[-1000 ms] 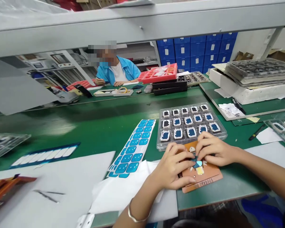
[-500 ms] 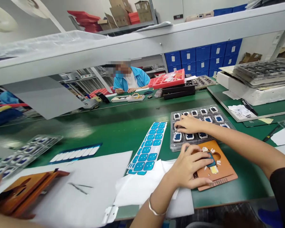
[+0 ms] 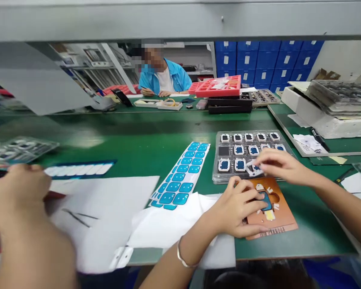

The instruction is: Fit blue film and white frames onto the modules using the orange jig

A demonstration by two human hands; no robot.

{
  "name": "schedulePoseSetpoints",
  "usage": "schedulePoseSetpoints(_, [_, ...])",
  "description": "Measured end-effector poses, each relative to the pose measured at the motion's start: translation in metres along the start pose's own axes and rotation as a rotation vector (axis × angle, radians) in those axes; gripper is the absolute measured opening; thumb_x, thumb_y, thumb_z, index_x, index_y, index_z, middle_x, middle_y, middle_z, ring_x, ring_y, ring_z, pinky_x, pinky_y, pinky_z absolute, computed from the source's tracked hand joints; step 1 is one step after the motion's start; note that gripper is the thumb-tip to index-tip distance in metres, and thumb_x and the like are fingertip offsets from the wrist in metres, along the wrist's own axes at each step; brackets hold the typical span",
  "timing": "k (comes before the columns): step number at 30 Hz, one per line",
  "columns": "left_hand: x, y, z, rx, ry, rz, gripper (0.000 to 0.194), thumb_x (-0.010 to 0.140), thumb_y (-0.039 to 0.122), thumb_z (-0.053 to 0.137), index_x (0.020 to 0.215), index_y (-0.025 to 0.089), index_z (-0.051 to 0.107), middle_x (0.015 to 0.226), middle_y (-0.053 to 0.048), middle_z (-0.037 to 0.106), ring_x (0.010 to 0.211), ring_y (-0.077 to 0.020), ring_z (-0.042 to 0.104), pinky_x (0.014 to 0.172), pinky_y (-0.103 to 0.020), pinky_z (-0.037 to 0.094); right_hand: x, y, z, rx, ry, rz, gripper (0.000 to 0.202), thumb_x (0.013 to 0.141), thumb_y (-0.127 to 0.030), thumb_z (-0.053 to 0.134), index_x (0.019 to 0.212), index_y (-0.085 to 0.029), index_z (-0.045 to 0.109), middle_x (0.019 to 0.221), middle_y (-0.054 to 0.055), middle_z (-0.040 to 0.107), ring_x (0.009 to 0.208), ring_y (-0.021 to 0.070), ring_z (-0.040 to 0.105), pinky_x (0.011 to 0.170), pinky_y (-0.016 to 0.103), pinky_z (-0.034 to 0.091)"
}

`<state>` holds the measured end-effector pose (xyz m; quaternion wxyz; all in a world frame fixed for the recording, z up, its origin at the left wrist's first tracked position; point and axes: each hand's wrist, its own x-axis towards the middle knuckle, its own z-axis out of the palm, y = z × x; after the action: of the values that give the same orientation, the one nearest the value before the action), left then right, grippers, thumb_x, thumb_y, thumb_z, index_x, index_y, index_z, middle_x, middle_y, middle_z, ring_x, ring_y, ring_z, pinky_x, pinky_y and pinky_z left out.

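My left hand (image 3: 242,206) lies with fingers spread over an orange plate (image 3: 285,218). Its fingertips rest on a teal rounded-square piece (image 3: 265,202) set in the plate, and its thumb touches the plate's lower part. White tabs and a yellow patch surround that piece. My right hand (image 3: 278,164) pinches a small white-framed part (image 3: 252,170) over the front row of a clear plastic tray (image 3: 215,176). Similar white-framed parts with dark blue centres fill the tray's other visible pockets. One pocket at the left of the middle row shows only dark grey.
Left of my hands lie a sheet of teal stickers (image 3: 185,187), white sheets (image 3: 159,226) and tweezers (image 3: 78,216). A co-worker's blurred arm (image 3: 21,200) reaches in at far left. Stacked trays (image 3: 345,96) stand right. Another person (image 3: 165,78) sits across the bench.
My right hand has moved right and nearer across the tray, now with a white-framed part. The left-row pocket is uncovered. My left hand stays put. The co-worker's hand has come further into view.
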<state>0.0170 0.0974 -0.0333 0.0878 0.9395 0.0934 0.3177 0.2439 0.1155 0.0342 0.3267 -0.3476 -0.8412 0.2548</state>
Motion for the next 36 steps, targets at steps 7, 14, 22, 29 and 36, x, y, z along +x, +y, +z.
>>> schedulePoseSetpoints(7, [0.003,0.001,-0.004,0.018,0.067,0.041,0.034,0.088,0.048,0.058,0.101,0.018,0.066,0.095,-0.004,0.074,0.093,-0.0231,0.054,0.083,-0.041,0.030,-0.068,-0.013,0.000,-0.089,-0.202,0.164,0.019,0.096,-0.030,0.058,0.112,-0.024,0.065,0.094,0.004,0.067,0.074,0.0137,0.060,0.066,0.025,0.047])
schedulePoseSetpoints(14, [0.006,0.004,-0.008,0.015,0.009,0.004,0.033,0.091,0.046,0.052,0.102,0.018,0.066,0.108,-0.005,0.073,0.099,-0.0256,0.053,0.086,-0.043,0.031,-0.070,-0.008,0.016,-0.033,-0.161,0.130,0.020,0.097,-0.036,0.057,0.090,-0.020,0.066,0.051,-0.007,0.046,0.043,0.0084,0.041,0.045,0.021,0.032])
schedulePoseSetpoints(22, [0.006,0.006,-0.011,-0.020,-0.042,-0.079,0.036,0.087,0.051,0.059,0.106,0.021,0.067,0.107,-0.005,0.073,0.099,-0.0264,0.053,0.085,-0.043,0.035,-0.067,0.000,-0.002,-0.079,-0.083,0.028,0.019,0.085,-0.035,0.072,0.100,-0.022,0.070,0.119,0.008,0.064,0.108,0.0215,0.063,0.092,0.034,0.049])
schedulePoseSetpoints(29, [0.007,0.007,-0.011,-0.027,0.183,-0.230,0.031,0.078,0.046,0.074,0.096,0.021,0.070,0.095,-0.005,0.074,0.095,-0.0255,0.054,0.084,-0.043,0.044,-0.065,0.010,-0.002,-0.092,-0.081,-0.094,0.024,0.084,-0.030,0.075,0.106,-0.022,0.071,0.120,0.007,0.069,0.101,0.0200,0.064,0.088,0.036,0.049])
schedulePoseSetpoints(36, [0.010,0.007,-0.009,0.029,0.190,-0.306,0.050,0.071,0.054,0.078,0.106,0.020,0.068,0.098,-0.008,0.072,0.092,-0.0258,0.054,0.083,-0.044,0.044,-0.065,0.004,0.019,-0.160,0.028,-0.122,0.020,0.083,-0.032,0.074,0.098,-0.020,0.071,0.112,0.008,0.070,0.091,0.0210,0.055,0.079,0.039,0.046])
